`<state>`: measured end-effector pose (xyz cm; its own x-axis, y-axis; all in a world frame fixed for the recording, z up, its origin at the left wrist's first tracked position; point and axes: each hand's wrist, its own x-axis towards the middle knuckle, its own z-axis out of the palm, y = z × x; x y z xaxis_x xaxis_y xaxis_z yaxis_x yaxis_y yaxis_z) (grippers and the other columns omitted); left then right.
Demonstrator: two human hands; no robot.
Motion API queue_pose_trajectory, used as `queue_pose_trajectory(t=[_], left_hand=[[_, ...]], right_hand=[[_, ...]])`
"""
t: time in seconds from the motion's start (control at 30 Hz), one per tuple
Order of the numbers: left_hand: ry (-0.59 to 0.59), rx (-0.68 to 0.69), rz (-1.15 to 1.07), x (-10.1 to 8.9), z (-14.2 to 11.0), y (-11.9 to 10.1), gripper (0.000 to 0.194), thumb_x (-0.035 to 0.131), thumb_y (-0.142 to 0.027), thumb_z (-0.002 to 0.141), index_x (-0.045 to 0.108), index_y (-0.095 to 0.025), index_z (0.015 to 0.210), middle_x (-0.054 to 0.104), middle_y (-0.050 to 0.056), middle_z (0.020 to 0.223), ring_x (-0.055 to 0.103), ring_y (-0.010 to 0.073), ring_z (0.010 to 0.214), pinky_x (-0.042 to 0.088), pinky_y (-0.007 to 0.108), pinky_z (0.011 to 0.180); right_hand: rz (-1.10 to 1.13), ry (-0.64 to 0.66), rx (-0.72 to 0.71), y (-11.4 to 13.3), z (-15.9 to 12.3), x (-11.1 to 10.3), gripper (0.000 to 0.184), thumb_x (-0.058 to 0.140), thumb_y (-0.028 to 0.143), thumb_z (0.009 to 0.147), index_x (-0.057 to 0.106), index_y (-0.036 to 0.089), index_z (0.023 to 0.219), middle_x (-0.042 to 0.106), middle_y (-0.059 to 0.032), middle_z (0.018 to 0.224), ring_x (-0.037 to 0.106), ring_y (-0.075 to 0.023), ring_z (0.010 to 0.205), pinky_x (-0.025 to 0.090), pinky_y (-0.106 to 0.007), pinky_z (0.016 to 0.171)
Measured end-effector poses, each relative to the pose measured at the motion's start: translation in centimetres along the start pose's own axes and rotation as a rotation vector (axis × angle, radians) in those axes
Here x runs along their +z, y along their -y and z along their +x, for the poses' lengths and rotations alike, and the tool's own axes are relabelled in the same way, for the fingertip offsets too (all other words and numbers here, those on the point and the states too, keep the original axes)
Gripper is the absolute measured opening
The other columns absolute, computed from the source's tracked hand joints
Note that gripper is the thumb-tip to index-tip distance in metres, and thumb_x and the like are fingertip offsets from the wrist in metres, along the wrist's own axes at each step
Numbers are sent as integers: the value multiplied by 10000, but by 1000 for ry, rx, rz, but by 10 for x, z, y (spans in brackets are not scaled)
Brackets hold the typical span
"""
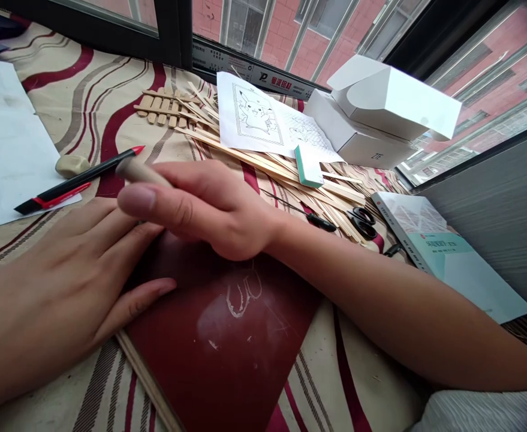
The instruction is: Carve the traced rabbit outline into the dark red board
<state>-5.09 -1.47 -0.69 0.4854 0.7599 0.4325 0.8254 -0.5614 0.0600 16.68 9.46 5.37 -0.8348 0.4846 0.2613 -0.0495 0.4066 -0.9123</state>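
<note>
A striped cloth in cream, maroon and grey spreads across the whole surface, up to the black window frame at the back. On it, near the person, lies a dark red board with a pale layered edge, flat beneath both hands. The left hand rests palm down at the board's left side, fingers stretched out, thumb spread apart over the red face, gripping nothing. The right hand is above the board's far part, curled around a rod-shaped tool; its blunt grey end sticks out past the thumb, while its other end is hidden by the hand.

At the back right sits a white ZTE carton, with a book lying in front of it, by the wall. A white paper covers the far left. Thin wooden strips lie in a loose heap beyond the right arm, partly under a cartoon drawing sheet, with a small fence-like stick piece at their left end. A black-and-red pen lies just beyond the left hand. Black-handled scissors lie near the book. A small white-and-green box rests on the strips. Pale curved scratches mark the board.
</note>
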Motion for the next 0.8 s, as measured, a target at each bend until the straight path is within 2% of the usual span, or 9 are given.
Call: queue_pose_trajectory(t=[0.07, 0.13, 0.23, 0.33, 0.37, 0.43, 0.53, 0.7, 0.8], left_hand=[[-2, 26, 28, 1, 1, 0, 610, 319, -527, 1125, 437, -198, 1624, 595, 130, 1445, 567, 403, 1396, 424, 604, 1256], [13, 20, 43, 1, 2, -1, 622, 302, -547, 1130, 456, -175, 1604, 599, 139, 1433, 565, 402, 1393, 426, 595, 1252], [13, 14, 44, 1, 4, -3, 653, 288, -570, 1130, 423, -187, 1642, 589, 138, 1494, 556, 398, 1416, 427, 591, 1256], [15, 10, 40, 1, 3, -3, 669, 303, -566, 1122, 383, -195, 1673, 578, 148, 1526, 547, 411, 1430, 420, 611, 1264], [24, 6, 35, 0, 3, -3, 658, 318, -553, 1117, 386, -202, 1669, 586, 149, 1502, 548, 415, 1423, 423, 620, 1261], [41, 6, 18, -1, 2, -3, 626, 351, -526, 1106, 400, -226, 1653, 605, 143, 1435, 559, 419, 1396, 435, 631, 1248], [50, 8, 4, -2, 2, -2, 616, 373, -521, 1096, 401, -254, 1651, 609, 138, 1416, 561, 425, 1395, 425, 643, 1255], [48, 29, 19, -3, 4, -2, 626, 362, -513, 1110, 381, -226, 1666, 591, 150, 1467, 535, 405, 1438, 405, 603, 1277], [47, 40, 40, -4, 4, -1, 645, 365, -505, 1112, 371, -188, 1674, 580, 168, 1516, 530, 410, 1434, 401, 589, 1269]], right_hand=[[100, 69, -15, -4, 1, -2, 345, 515, 441, 1127, 543, 236, 851, 479, 51, 745, 517, -99, 753, 430, -221, 695], [128, 50, -12, -7, 3, -2, 368, 567, 485, 1113, 547, 244, 836, 467, 43, 739, 518, -113, 763, 432, -224, 694], [8, -115, 70, -8, 7, 1, 479, 631, 538, 1096, 466, 258, 743, 457, 26, 725, 500, -134, 751, 437, -233, 675], [-55, -290, 84, -6, 9, 4, 503, 624, 441, 1119, 421, 251, 700, 444, 38, 695, 466, -120, 711, 437, -233, 674], [-43, -264, 62, -5, 8, 5, 479, 603, 384, 1131, 436, 243, 705, 448, 49, 682, 450, -108, 689, 433, -228, 668], [39, -99, 8, -4, 6, 5, 439, 550, 336, 1144, 464, 229, 727, 439, 70, 644, 423, -86, 642, 423, -209, 635], [230, 69, 0, -3, 1, 5, 450, 481, 397, 1148, 460, 221, 733, 395, 76, 628, 425, -57, 610, 397, -161, 576], [311, 62, 52, -9, 1, 7, 495, 333, 437, 1161, 497, 199, 760, 336, 73, 641, 407, -22, 594, 341, -128, 574], [204, -104, 69, -12, 6, 8, 536, 446, 541, 1147, 457, 213, 723, 379, 63, 641, 424, -53, 617, 367, -166, 585]])
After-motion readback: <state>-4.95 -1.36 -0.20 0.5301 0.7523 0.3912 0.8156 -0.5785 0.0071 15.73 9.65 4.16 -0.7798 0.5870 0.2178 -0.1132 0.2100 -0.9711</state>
